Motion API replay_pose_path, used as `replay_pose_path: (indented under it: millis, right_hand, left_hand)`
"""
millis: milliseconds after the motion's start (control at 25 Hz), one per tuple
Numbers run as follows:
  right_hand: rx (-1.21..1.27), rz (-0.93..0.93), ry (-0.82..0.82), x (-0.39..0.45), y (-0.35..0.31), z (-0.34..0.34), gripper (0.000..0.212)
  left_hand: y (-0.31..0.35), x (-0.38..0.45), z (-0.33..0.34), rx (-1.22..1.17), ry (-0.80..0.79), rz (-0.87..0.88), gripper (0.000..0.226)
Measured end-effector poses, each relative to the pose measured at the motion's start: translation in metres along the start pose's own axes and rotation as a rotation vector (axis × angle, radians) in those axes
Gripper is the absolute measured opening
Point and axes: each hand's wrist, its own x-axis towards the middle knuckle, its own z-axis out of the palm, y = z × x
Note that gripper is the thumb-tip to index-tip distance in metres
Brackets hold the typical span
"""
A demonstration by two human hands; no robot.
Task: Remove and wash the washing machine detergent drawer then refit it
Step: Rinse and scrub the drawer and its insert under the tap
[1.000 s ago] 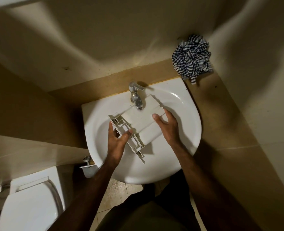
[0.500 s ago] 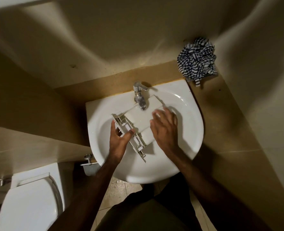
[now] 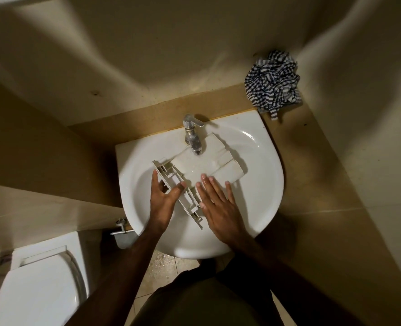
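The white detergent drawer [image 3: 209, 164] lies upside down in the white sink [image 3: 260, 184], its far end under the tap [image 3: 192, 135]. Its front panel [image 3: 171, 182] points toward me at the left. My left hand [image 3: 164, 198] grips that front panel, thumb over its top edge and fingers behind it. My right hand [image 3: 216, 201] rests flat on the near part of the drawer's underside, fingers straight and spread. Whether water runs from the tap is unclear.
A crumpled blue-and-white striped cloth [image 3: 273, 84] lies on the brown counter [image 3: 312, 175] at the back right corner. A white toilet [image 3: 39, 285] stands at the lower left. Walls close in on three sides. A metal valve [image 3: 122, 228] sticks out under the sink's left edge.
My right hand slid down the drawer's underside toward me and flattened out. The left hand kept its hold on the front panel. The drawer stayed under the tap.
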Motion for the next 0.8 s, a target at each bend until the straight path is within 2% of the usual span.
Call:
replay_pose_path:
  millis: [80,120,280,320,400,560,640,720,800]
  right_hand:
    - [-0.027,0.038,-0.071,-0.008,0.000,-0.008,0.057]
    - [-0.001,0.119,-0.097,-0.013,-0.004,-0.010,0.059]
    - [0.481,0.711,-0.067,0.000,-0.014,-0.018,0.072]
    - [0.612,0.817,-0.029,0.015,-0.011,-0.019,0.074]
    - [0.719,0.954,0.056,0.055,0.000,-0.022,0.072]
    - [0.586,0.996,0.291,0.089,0.010,-0.013,0.041]
    - [0.669,0.974,0.420,0.083,0.021,-0.006,0.032]
    - [0.702,0.957,0.448,0.078,0.021,-0.004,0.036]
    - [0.656,1.017,0.451,0.083,-0.002,-0.002,0.051]
  left_hand:
    - [0.001,0.000,0.001,-0.006,-0.007,-0.004,0.077]
    - [0.002,-0.001,0.002,-0.010,-0.011,0.002,0.078]
    - [0.001,-0.002,0.002,0.004,-0.019,0.013,0.081]
    - [0.001,-0.001,0.001,0.014,-0.022,0.015,0.082]
    - [0.000,0.000,0.000,0.027,-0.024,0.003,0.085]
    - [0.001,0.000,0.000,0.082,-0.020,0.025,0.075]
    - [0.001,-0.002,0.002,0.085,-0.006,0.026,0.076]
    - [0.001,-0.001,0.003,0.073,-0.001,0.021,0.077]
    - [-0.001,0.001,0.001,0.052,-0.002,0.021,0.078]
